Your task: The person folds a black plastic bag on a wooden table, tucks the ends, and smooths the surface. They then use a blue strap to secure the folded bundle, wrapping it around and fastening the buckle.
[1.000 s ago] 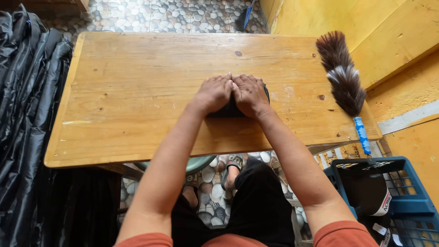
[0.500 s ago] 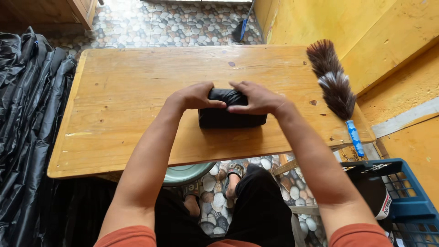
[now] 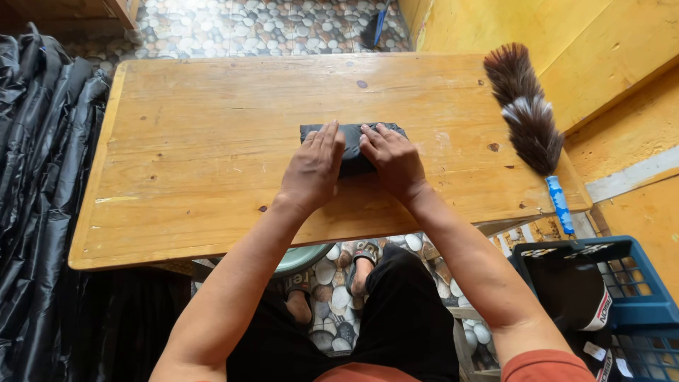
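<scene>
A folded dark cloth (image 3: 351, 147) lies flat near the middle of a wooden table (image 3: 212, 134), a little toward the table's near edge, as a seated person presses on it with both bare hands. The left hand (image 3: 313, 168) lies palm down, fingers straight and close together, covering the cloth's near left part; the right hand (image 3: 393, 160) rests flat on its right part, fingers slightly spread. Neither hand grips anything, and the two sit just beside each other with a strip of cloth showing between them.

A feather duster (image 3: 527, 117) with brown and white plumes and a blue handle lies along the table's right end, well apart from the cloth, its handle reaching to the table's near right corner. The rest of the tabletop is bare wood on every side of the cloth, widest to the left and the far side.

Below the table's near right corner stands a blue plastic crate (image 3: 629, 297) holding dark folded items with white tags. Black plastic sheeting (image 3: 42, 177) hangs bunched beside the table's left edge. Yellow wooden panels (image 3: 622, 64) rise past its right end, and a pebble-patterned floor (image 3: 247, 28) shows beyond its far edge and beneath it.
</scene>
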